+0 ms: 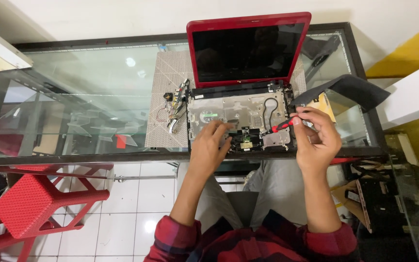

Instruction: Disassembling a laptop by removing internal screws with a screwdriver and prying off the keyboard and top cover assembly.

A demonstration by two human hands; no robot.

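red laptop sits open on a grey mat on the glass table, keyboard cover off, bare metal frame showing. right hand is closed around a red-handled screwdriver, tip down on the frame's right side. left hand rests fingers spread on the frame's front, holding nothing. removed small parts lie just left of the laptop. red stool below left.

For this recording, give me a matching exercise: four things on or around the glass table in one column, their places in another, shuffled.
1. screwdriver
2. removed small parts
3. red stool
4. left hand

A. on the floor, left of the person
B. on the mat, left of the laptop
C. in the right hand
D. resting on the opened laptop base

Pairs: 1-C, 2-B, 3-A, 4-D
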